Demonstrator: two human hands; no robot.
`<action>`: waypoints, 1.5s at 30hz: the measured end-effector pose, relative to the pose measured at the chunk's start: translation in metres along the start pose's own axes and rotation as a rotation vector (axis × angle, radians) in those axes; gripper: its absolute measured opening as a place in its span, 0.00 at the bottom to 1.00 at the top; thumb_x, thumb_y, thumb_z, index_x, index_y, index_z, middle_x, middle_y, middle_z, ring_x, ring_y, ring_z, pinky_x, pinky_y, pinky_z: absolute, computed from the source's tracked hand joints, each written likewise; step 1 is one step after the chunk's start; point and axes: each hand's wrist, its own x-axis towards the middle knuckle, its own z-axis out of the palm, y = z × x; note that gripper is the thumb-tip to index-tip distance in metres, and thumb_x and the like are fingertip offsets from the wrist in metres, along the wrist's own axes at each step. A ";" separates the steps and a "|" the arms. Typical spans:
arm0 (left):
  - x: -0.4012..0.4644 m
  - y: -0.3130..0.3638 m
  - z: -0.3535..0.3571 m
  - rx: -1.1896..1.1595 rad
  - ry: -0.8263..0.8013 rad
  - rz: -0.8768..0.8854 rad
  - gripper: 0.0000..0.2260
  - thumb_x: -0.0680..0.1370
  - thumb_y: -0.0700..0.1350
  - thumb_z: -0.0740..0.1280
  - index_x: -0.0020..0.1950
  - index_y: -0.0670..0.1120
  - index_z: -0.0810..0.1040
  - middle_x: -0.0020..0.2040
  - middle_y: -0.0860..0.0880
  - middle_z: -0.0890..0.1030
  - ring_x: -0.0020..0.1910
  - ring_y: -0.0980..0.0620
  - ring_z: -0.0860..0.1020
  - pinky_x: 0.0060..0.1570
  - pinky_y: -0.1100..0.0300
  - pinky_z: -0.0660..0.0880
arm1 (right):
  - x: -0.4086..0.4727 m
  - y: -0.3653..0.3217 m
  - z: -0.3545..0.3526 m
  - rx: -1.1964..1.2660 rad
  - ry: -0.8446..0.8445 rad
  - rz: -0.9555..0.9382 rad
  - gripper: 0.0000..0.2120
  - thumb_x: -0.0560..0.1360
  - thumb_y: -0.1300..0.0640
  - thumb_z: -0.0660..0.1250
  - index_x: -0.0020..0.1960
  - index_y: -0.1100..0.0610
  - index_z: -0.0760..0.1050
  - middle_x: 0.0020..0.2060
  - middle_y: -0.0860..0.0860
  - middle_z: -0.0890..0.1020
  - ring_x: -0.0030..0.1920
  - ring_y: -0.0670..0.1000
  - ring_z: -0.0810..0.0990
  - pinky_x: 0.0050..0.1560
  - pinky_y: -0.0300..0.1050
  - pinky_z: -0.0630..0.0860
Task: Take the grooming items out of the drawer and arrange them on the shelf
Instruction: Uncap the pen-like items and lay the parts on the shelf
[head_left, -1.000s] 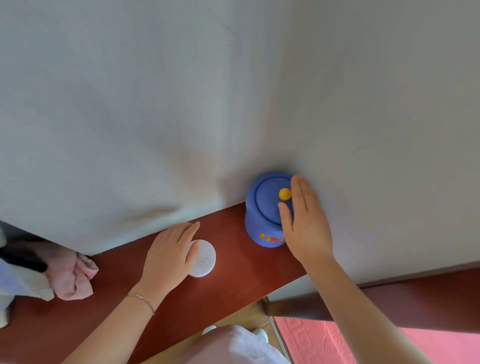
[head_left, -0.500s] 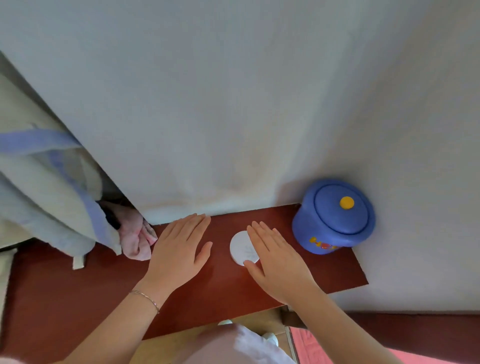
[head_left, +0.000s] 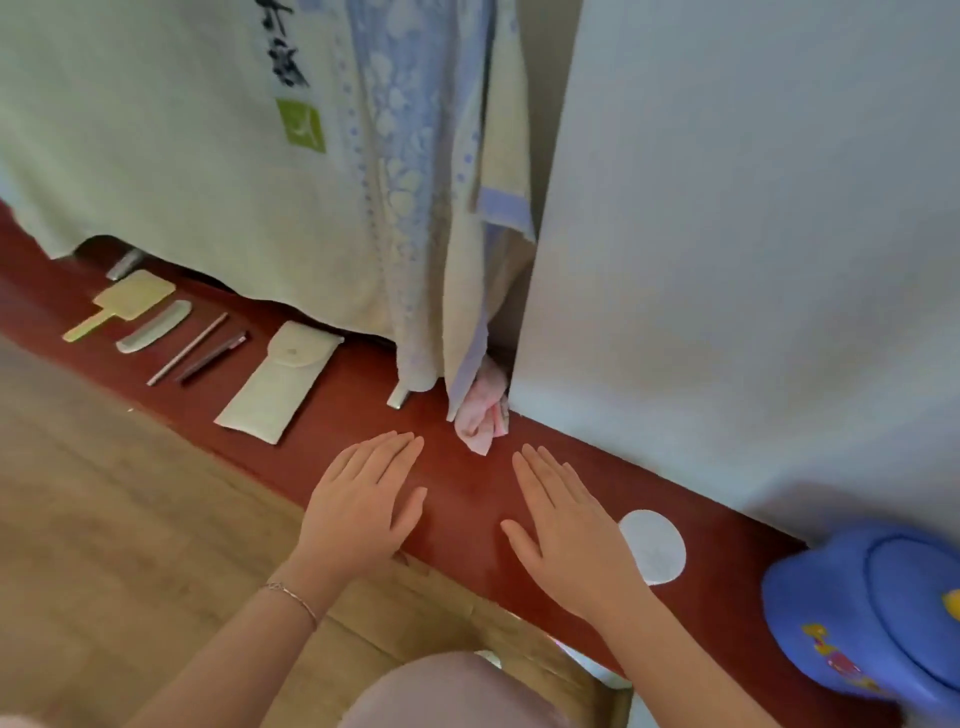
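Your left hand (head_left: 363, 509) and right hand (head_left: 571, 535) both lie flat, palms down, on the red shelf (head_left: 457, 488), fingers spread, neither grip holding anything. Take the white round compact (head_left: 653, 546) as the landmark: your right hand lies just left of it, its outer edge touching or nearly touching the rim, and your left hand is farther left, apart from the right. Right of the compact, near the frame edge, stands the blue lidded jar (head_left: 878, 618). Behind and left of the compact a crumpled pink cloth (head_left: 482, 415) rests under hanging towels (head_left: 436, 208). Farther left along the shelf the grooming items lie in a row: white pouch (head_left: 280, 382), dark pen-like stick (head_left: 212, 357), thin pink stick (head_left: 187, 349), pale comb (head_left: 154, 326) and hand mirror (head_left: 120, 305).
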 end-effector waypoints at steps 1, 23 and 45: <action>-0.012 -0.006 -0.003 0.017 0.000 -0.047 0.20 0.75 0.51 0.60 0.63 0.42 0.76 0.59 0.47 0.79 0.60 0.49 0.76 0.61 0.55 0.69 | 0.004 -0.008 0.002 0.013 -0.010 -0.049 0.28 0.76 0.43 0.52 0.70 0.59 0.66 0.67 0.54 0.72 0.68 0.51 0.69 0.67 0.49 0.57; -0.158 -0.091 -0.042 0.133 0.051 -0.625 0.27 0.79 0.58 0.45 0.65 0.44 0.74 0.60 0.48 0.78 0.59 0.49 0.76 0.60 0.56 0.66 | 0.072 -0.139 0.037 0.077 -0.156 -0.467 0.30 0.75 0.45 0.52 0.70 0.63 0.66 0.67 0.58 0.72 0.68 0.55 0.69 0.67 0.51 0.60; -0.126 -0.346 -0.074 0.047 0.096 -0.425 0.21 0.75 0.52 0.58 0.63 0.43 0.75 0.58 0.48 0.79 0.58 0.50 0.77 0.59 0.55 0.71 | 0.213 -0.308 0.058 0.138 -0.200 -0.262 0.31 0.78 0.40 0.48 0.76 0.54 0.49 0.76 0.48 0.54 0.75 0.48 0.50 0.70 0.39 0.48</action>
